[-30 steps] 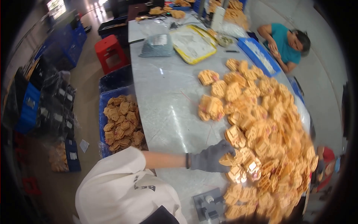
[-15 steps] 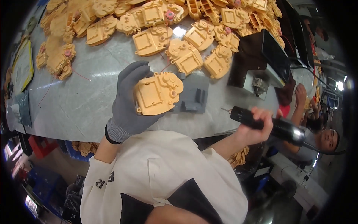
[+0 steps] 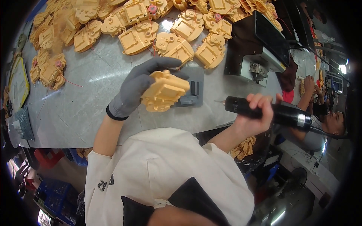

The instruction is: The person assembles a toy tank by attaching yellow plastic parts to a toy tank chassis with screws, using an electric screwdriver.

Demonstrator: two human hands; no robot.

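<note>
My left hand [image 3: 134, 88], in a grey glove, is closed on a yellow plastic housing [image 3: 166, 90]. The housing is tilted above the table, in front of a grey fixture block [image 3: 192, 88] that it and the glove partly cover. Bare, my right hand [image 3: 260, 113] wraps round a black electric screwdriver [image 3: 286, 117], held level with its thin bit pointing left toward the fixture. The bit touches nothing. A gap separates it from the housing.
Many similar yellow housings [image 3: 139, 35] are heaped along the far side of the grey table [image 3: 94, 105]. A black-cased device [image 3: 249, 45] with a screen stands at the right. Another person [image 3: 313, 128] works beyond it. A yellow-edged bag [image 3: 20, 83] lies far left.
My left hand has turned the housing over into a different tilt. The screwdriver has shifted slightly up and left in view, and the whole view has moved a little.
</note>
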